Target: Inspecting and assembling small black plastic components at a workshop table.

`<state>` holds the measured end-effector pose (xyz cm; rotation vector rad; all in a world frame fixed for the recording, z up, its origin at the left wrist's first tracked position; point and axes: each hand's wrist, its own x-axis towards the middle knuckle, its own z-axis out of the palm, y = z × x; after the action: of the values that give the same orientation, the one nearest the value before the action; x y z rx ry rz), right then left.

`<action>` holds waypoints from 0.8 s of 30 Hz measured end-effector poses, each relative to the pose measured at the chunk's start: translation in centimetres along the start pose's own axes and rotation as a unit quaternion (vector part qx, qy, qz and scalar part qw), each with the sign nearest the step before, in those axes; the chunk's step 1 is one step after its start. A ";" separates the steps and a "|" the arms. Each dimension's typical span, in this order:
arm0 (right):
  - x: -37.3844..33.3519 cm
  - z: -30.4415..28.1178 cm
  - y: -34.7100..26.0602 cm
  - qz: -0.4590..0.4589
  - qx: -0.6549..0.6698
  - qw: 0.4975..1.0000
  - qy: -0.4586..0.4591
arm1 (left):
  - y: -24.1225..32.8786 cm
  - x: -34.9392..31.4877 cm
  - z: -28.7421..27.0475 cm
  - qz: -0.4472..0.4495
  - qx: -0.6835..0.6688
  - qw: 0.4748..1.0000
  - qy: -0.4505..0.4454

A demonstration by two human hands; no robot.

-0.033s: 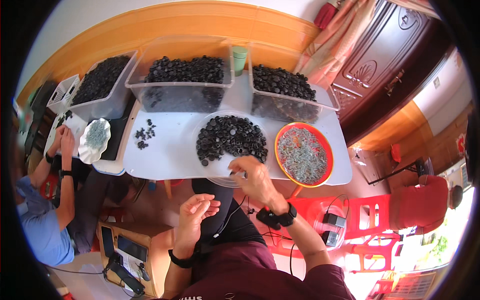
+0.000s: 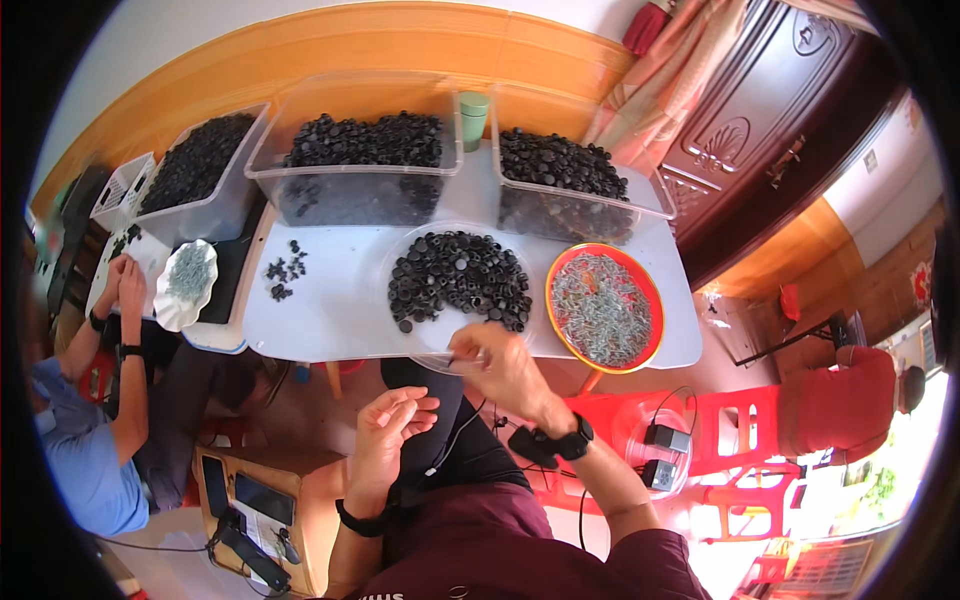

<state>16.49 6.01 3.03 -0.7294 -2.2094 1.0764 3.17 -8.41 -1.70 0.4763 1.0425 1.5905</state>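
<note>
My right hand (image 2: 500, 370) is over the table's front edge, thumb and fingers pinched on a small dark piece, most of it hidden by the fingers. Just beyond it, a clear round tray (image 2: 540, 322) carries a heap of small black round caps (image 2: 460, 275), some showing hollow insides. Nearer my body and to the left, my left hand (image 2: 388, 435) is held above my lap, thumb and fingertips together. Anything between them is too small to make out. A red, yellow-rimmed basin (image 2: 660, 325) of small silvery metal pins (image 2: 605, 310) sits right of the tray.
Clear bins (image 2: 345, 195) of black pieces line the back, with a green canister (image 2: 473, 120) between two. Loose black parts (image 2: 285, 268) lie left of the tray. A co-worker's hands (image 2: 125, 280) are by a white scalloped dish (image 2: 180, 312). A cardboard box (image 2: 310, 510) holds phones.
My right hand has shifted slightly down and left, away from the heap of caps, still pinching. My left hand stays in place. The whole view has slid slightly.
</note>
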 end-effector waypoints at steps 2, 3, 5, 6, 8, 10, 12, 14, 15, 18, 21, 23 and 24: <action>-1.7 0.5 -1.6 0.059 0.129 0.988 -0.060 | 0.0 0.3 0.3 -0.010 -0.038 0.999 -0.028; -2.4 0.7 -2.1 0.063 0.155 0.983 -0.077 | 0.0 0.4 0.5 -0.018 -0.077 0.996 -0.049; -3.5 1.2 -2.4 0.045 0.153 0.986 -0.045 | -0.3 0.7 0.6 -0.025 -0.083 0.994 -0.068; -3.9 1.3 -2.3 0.046 0.154 0.986 -0.044 | -0.5 0.8 0.6 -0.030 -0.091 0.992 -0.085; -4.5 1.3 -2.1 0.018 0.102 0.994 -0.023 | -0.7 0.9 0.5 -0.039 -0.092 0.990 -0.094; -4.9 1.6 -1.9 -0.003 0.097 0.995 -0.003 | -1.0 0.9 0.3 -0.048 -0.094 0.989 -0.104; -5.2 1.6 -2.0 -0.026 0.091 0.995 0.015 | -1.1 1.0 0.3 -0.057 -0.109 0.986 -0.113; -5.4 1.5 -2.3 -0.011 0.101 0.995 0.025 | -1.2 1.0 0.1 -0.074 -0.109 0.985 -0.114; -5.5 1.3 -2.1 -0.010 0.101 0.995 0.025 | -1.3 1.0 0.0 -0.090 -0.110 0.983 -0.114; -5.0 -1.5 -0.5 0.016 -0.035 0.995 0.088 | -1.0 0.8 0.1 -0.063 -0.079 0.989 -0.105; -4.1 -5.1 4.5 0.026 -0.213 0.947 0.238 | -1.2 0.5 -0.6 -0.058 -0.078 0.992 -0.084; -3.7 -8.4 7.4 0.021 -0.305 0.909 0.283 | -1.0 0.4 -0.5 -0.061 -0.076 0.992 -0.076; -3.7 -9.6 8.4 0.067 -0.333 0.901 0.269 | -0.9 0.4 -0.3 -0.065 -0.076 0.992 -0.072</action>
<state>27.50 12.79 0.15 -1.2994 -2.0181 0.0848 3.33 -8.12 -2.70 0.4053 0.8211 1.4842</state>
